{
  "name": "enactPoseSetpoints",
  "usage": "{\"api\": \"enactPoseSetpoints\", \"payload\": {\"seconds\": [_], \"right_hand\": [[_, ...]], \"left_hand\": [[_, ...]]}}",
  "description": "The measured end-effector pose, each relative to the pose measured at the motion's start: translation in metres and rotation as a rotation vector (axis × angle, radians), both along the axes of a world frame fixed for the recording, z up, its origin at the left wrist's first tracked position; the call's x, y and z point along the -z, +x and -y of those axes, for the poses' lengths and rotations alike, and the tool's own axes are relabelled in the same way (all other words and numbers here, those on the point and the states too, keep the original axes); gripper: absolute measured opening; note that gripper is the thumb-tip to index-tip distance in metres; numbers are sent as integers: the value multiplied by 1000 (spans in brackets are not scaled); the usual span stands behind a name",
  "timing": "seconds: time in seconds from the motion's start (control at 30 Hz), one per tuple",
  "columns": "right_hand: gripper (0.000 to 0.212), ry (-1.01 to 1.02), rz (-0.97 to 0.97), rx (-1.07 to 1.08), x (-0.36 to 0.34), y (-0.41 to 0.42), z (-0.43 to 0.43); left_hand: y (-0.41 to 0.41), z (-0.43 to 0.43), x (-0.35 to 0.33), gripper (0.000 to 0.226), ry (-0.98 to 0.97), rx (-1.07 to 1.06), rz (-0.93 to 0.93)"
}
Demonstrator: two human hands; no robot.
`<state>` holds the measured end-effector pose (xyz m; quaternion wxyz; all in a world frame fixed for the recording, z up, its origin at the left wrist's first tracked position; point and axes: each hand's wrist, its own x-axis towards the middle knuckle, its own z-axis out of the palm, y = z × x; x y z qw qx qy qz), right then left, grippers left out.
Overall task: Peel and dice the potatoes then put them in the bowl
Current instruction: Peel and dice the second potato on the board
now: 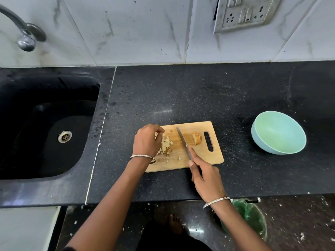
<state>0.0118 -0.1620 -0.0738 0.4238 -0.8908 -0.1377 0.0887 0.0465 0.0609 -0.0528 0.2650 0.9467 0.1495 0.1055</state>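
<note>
Two steps of the task look partly done, and the last one is not begun. Nearest to the person, below the counter edge, a green bin (252, 216) stands on the floor; what is inside it cannot be seen.

On the counter (181, 91), the right hand (204, 178) grasps the handle of the knife (183, 140), with the forefinger laid along it. The blade lies slanted over the middle of the cutting board (204, 158).

The left hand (146, 140) is over the left part of the board with its fingers bent down onto a heap of diced potato (166, 144). Whether it pinches a piece or only gathers the heap cannot be told. A few loose cubes lie near the front edge of the board.

Beyond the blade, near the handle hole of the board, is a piece of potato (197, 138) that is cut in slices but not yet in cubes. So some dicing is probably left.

Further to the right, well apart from the board, the bowl (279, 131) stands with nothing in it. All the potato must still be moved there. No whole potato is seen anywhere on the counter, so this piece seems to be the last one.
</note>
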Motion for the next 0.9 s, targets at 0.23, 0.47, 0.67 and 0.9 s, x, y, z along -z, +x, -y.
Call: {"api": "enactPoseSetpoints", "payload": {"seconds": [0.23,0.47,0.67,0.9], "right_hand": [[52,12,-27,-86,-4,-13,-14],[45,295,-245,19,-30,2,-1],[43,443,-470,-6,-47,2,0],[43,391,-486,-56,-49,-1,9]], "left_hand": [[-2,7,-5,13,-6,10,38],[-2,36,-20,34,-603,-148,-37],[2,45,-25,46,-1190,-64,-313],[11,25,-20,36,-1195,-225,-148]]}}
